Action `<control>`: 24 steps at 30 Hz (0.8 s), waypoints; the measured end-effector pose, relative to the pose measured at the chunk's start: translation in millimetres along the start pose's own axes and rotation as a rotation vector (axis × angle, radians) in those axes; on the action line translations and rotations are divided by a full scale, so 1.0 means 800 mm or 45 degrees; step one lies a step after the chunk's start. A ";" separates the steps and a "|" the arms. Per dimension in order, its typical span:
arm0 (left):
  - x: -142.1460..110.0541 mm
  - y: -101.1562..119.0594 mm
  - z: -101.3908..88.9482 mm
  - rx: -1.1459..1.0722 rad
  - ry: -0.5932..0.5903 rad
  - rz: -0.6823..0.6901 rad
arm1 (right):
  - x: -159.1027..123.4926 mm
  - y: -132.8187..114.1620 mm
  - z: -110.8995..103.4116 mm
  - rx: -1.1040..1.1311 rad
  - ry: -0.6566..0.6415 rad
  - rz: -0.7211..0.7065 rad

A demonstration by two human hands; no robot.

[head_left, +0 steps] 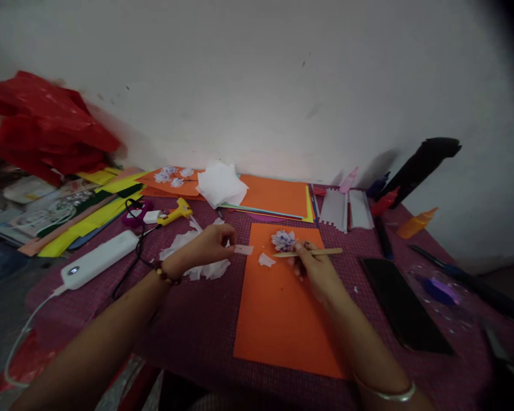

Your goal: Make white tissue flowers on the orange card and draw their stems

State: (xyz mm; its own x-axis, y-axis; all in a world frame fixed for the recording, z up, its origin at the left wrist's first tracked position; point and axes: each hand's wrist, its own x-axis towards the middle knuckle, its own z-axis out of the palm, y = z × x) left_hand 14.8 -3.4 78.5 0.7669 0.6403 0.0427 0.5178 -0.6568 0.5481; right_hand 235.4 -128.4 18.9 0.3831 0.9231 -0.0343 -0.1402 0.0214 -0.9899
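Left of the orange sheet (278, 319), my left hand (212, 242) is closed in a pinch on a small white paper strip (244, 250), whose free end reaches over the sheet's edge. My right hand (310, 262) is above the sheet, its fingers closed round a flat wooden craft stick (329, 252) that points left. A white and purple crumpled paper flower (283, 240) is at the fingertips; I cannot tell whether they grip it too. On the sheet below the stick lies a torn white paper scrap (266, 260).
Torn white tissue paper (205, 270) lies beneath my left hand. Further back are a yellow glue gun (176, 212), a white power bank (100, 260) with cables, paper flowers (166, 174) and folded white paper (221, 184). A black phone (405, 302) and an orange bottle (416, 224) are at right.
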 end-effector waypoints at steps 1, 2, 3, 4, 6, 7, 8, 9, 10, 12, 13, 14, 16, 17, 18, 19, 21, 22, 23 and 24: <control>0.000 0.004 0.002 -0.096 -0.016 -0.028 | -0.001 0.000 0.001 0.000 -0.010 -0.011; 0.000 0.006 0.006 -0.200 -0.045 -0.039 | -0.001 0.000 0.001 -0.002 -0.016 -0.022; 0.001 0.007 0.011 -0.303 -0.080 -0.039 | -0.002 0.000 0.001 -0.006 -0.022 -0.030; 0.003 0.007 0.016 -0.394 -0.126 -0.028 | -0.002 0.000 0.002 -0.011 -0.030 -0.036; 0.009 0.005 0.026 -0.510 -0.259 0.012 | -0.003 0.000 0.003 -0.029 -0.053 -0.046; 0.013 0.003 0.030 -0.526 -0.341 0.035 | -0.003 0.000 0.003 -0.045 -0.065 -0.053; 0.017 0.001 0.034 -0.507 -0.413 0.058 | -0.004 0.000 0.004 -0.068 -0.076 -0.065; 0.022 0.000 0.037 -0.459 -0.464 0.080 | -0.005 0.000 0.004 -0.097 -0.088 -0.079; 0.027 -0.002 0.040 -0.397 -0.490 0.098 | -0.006 0.000 0.006 -0.124 -0.100 -0.094; 0.036 -0.005 0.047 -0.280 -0.475 0.144 | -0.009 -0.001 0.009 -0.177 -0.129 -0.126; 0.040 -0.006 0.051 -0.237 -0.452 0.179 | -0.012 -0.002 0.011 -0.207 -0.142 -0.144; 0.044 -0.008 0.054 -0.211 -0.426 0.214 | -0.014 -0.004 0.013 -0.238 -0.152 -0.166; 0.049 -0.012 0.062 -0.194 -0.376 0.271 | -0.018 -0.009 0.017 -0.305 -0.151 -0.214; 0.051 -0.014 0.065 -0.196 -0.351 0.288 | -0.019 -0.011 0.019 -0.333 -0.142 -0.231; 0.053 -0.016 0.069 -0.203 -0.330 0.294 | -0.020 -0.013 0.020 -0.352 -0.135 -0.234; 0.054 -0.019 0.072 -0.213 -0.314 0.294 | -0.021 -0.015 0.020 -0.357 -0.131 -0.222; 0.055 -0.025 0.078 -0.233 -0.287 0.300 | -0.022 -0.018 0.021 -0.351 -0.142 -0.187; 0.056 -0.028 0.080 -0.243 -0.276 0.306 | -0.024 -0.019 0.021 -0.350 -0.156 -0.181; 0.056 -0.030 0.082 -0.251 -0.265 0.313 | -0.026 -0.020 0.021 -0.362 -0.173 -0.186; 0.056 -0.032 0.083 -0.259 -0.253 0.321 | -0.029 -0.020 0.022 -0.391 -0.191 -0.208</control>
State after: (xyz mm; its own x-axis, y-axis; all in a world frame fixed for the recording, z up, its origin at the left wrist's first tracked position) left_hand 60.8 15.6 10.4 0.9296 0.3659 0.0454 0.2331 -0.6788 0.6964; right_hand 212.5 -143.0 38.1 0.2369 0.9634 0.1253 0.2002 0.0778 -0.9767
